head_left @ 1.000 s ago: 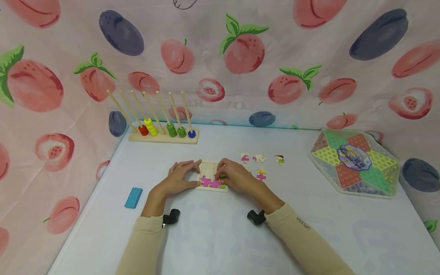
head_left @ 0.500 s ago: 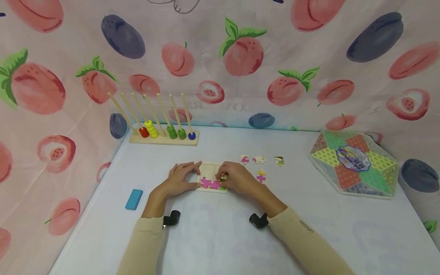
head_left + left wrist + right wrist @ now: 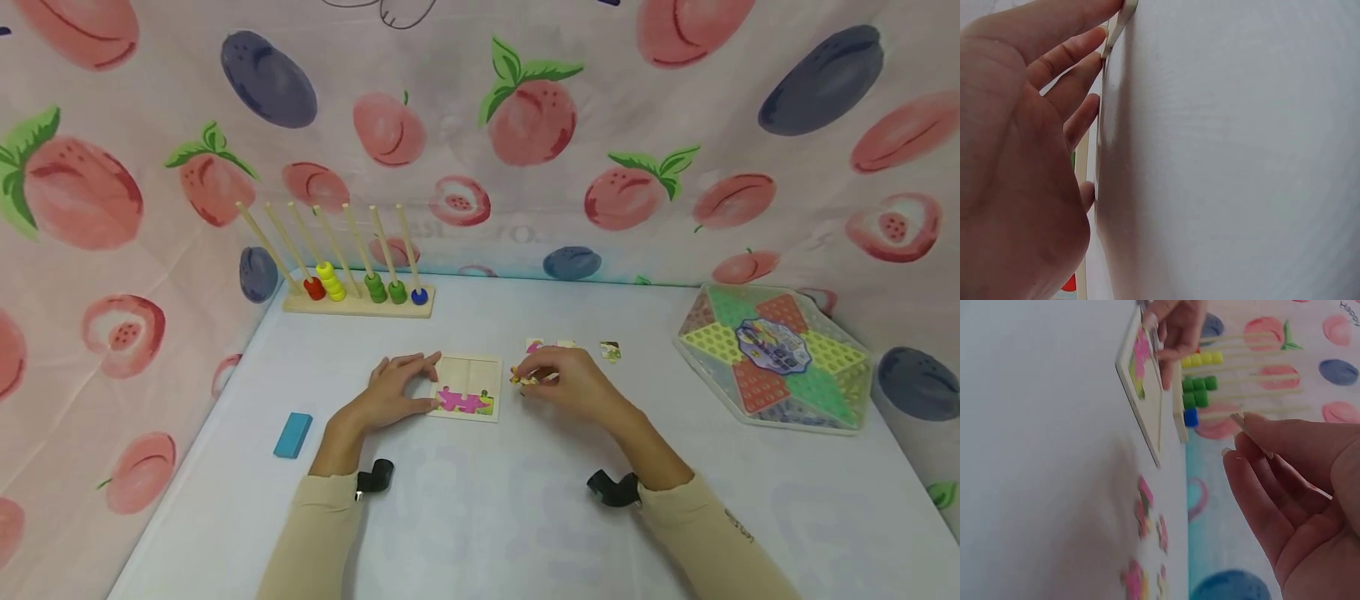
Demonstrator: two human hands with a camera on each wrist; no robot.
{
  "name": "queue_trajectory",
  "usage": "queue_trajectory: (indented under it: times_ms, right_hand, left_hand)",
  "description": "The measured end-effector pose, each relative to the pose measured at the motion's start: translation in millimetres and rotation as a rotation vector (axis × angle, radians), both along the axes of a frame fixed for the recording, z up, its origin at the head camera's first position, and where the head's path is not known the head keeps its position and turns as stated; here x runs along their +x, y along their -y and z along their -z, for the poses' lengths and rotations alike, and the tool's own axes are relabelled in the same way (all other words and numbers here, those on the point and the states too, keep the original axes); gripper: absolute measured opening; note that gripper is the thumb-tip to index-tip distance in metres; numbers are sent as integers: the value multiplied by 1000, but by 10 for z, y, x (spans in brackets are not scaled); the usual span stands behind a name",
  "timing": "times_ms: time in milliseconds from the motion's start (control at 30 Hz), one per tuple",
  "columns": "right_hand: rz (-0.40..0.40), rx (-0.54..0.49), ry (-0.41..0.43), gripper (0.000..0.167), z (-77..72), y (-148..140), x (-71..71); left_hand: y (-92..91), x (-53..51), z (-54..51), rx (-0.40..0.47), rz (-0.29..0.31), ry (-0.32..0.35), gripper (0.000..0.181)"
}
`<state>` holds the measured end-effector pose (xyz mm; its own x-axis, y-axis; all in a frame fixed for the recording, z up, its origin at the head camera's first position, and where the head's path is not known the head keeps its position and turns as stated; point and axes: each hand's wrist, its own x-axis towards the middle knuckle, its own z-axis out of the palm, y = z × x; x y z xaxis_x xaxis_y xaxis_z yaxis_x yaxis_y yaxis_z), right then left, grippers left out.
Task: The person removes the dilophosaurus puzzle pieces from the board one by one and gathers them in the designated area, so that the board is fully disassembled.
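Note:
A square wooden puzzle board [image 3: 468, 367] lies flat, with pink and green pieces [image 3: 463, 402] along its near side. At its left edge rests my left hand [image 3: 393, 387], thumb and index fingertip touching the frame; the left wrist view shows this hand [image 3: 1029, 144] with loosely extended fingers. To the right of the board, my right hand [image 3: 573, 379] is over loose pieces [image 3: 522, 377]. In the right wrist view, that hand [image 3: 1297, 481] pinches a thin wooden piece [image 3: 1252, 436] between thumb and fingers, above the table. Its printed face is hidden there.
A bead rack [image 3: 356, 307] with coloured beads stands at the back left. The blue block [image 3: 292, 435] lies left of my left hand. Another loose piece [image 3: 611, 351] lies beyond my right hand, and a hexagonal patterned case [image 3: 776, 354] is at the far right.
My right hand has moved right, off the board to the loose pieces. A dark green-topped piece it held over the board now sits at the board's lower right. My left hand stays put.

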<state>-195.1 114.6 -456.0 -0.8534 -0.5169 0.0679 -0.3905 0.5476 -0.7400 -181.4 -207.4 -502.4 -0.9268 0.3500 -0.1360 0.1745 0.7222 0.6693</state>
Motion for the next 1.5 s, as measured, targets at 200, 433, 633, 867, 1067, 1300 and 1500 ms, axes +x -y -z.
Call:
queue_trajectory:
  times_ms: [200, 433, 633, 867, 1067, 1300, 1500]
  right_hand:
    - [113, 20, 7, 23, -100, -384, 41]
    - [182, 29, -45, 22, -99, -712, 84]
    - [266, 40, -45, 23, 28, -826, 88]
    - [354, 123, 103, 21, 189, -935, 22]
    - [399, 189, 135, 19, 306, -995, -52]
    - [466, 235, 173, 22, 350, -1037, -93]
    - [459, 242, 165, 21, 357, -1038, -126]
  left_hand:
    - [-2, 0, 5, -2, 1, 1, 24]
    - [0, -1, 6, -8, -2, 2, 24]
    - [-3, -6, 3, -5, -6, 3, 25]
    - [0, 0, 2, 0, -4, 3, 25]
    - [-3, 0, -2, -1, -6, 7, 25]
    - [-5, 12, -5, -5, -9, 16, 24]
    - [3, 10, -4, -6, -10, 14, 25]
